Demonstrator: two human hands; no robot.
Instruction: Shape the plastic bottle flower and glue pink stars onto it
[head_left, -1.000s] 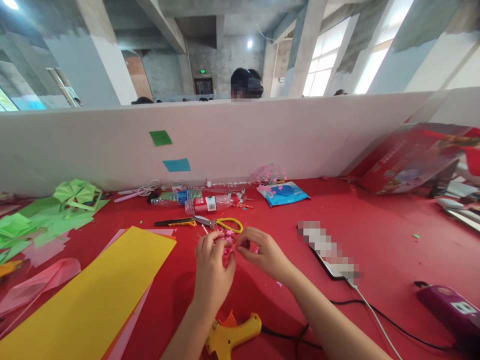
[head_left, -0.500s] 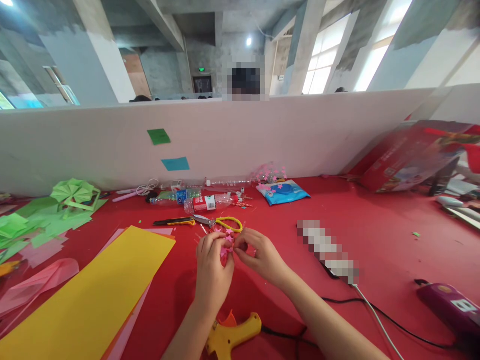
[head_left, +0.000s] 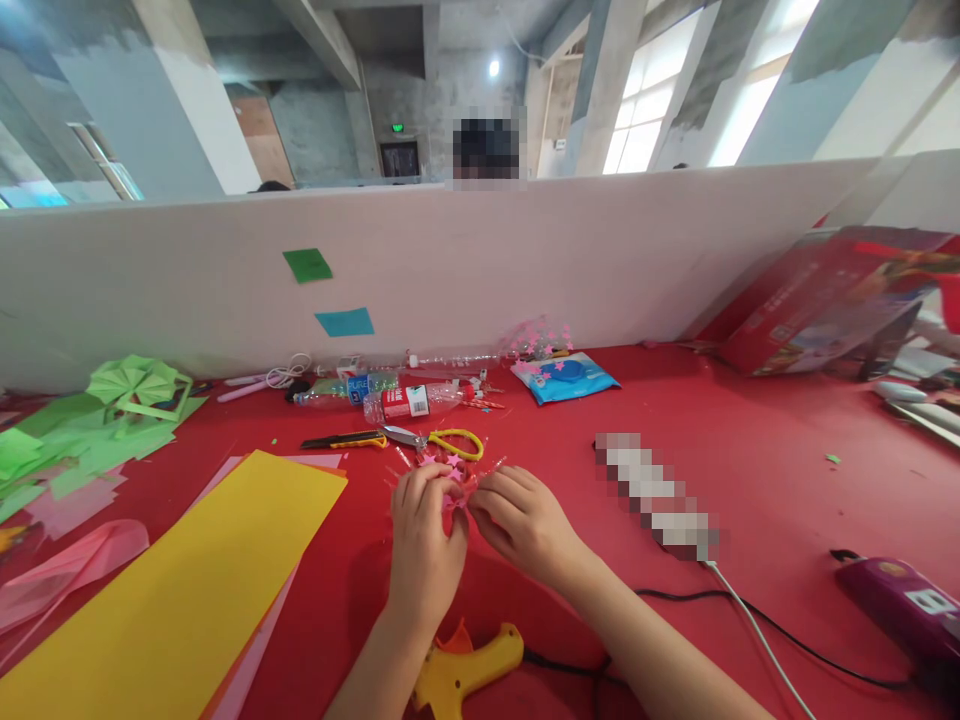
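Observation:
My left hand (head_left: 426, 545) is closed around the side of a clear plastic piece with pink stars (head_left: 453, 464), whose thin strips splay outward. The fingers cover most of its lower part. At its right edge, my right hand (head_left: 531, 520) has thumb and fingertips pressed together. What lies in that pinch is too small to make out. Just beyond the piece lie yellow-handled scissors (head_left: 459, 443) and a utility knife (head_left: 345, 440). Below my wrists, a yellow glue gun (head_left: 476, 665) rests on the red table (head_left: 757, 470).
Yellow paper sheets (head_left: 202, 570) and green paper scraps (head_left: 82, 440) lie left. Plastic bottles (head_left: 409, 403) and a blue packet (head_left: 566, 378) sit near the white partition (head_left: 480, 260). To the right are a black cord (head_left: 682, 600), a white cable (head_left: 754, 630) and a purple device (head_left: 896, 605).
My right hand has turned slightly, its fingers now folded closer together at the plastic piece. More of the clear strips show between the hands. My left hand keeps its hold.

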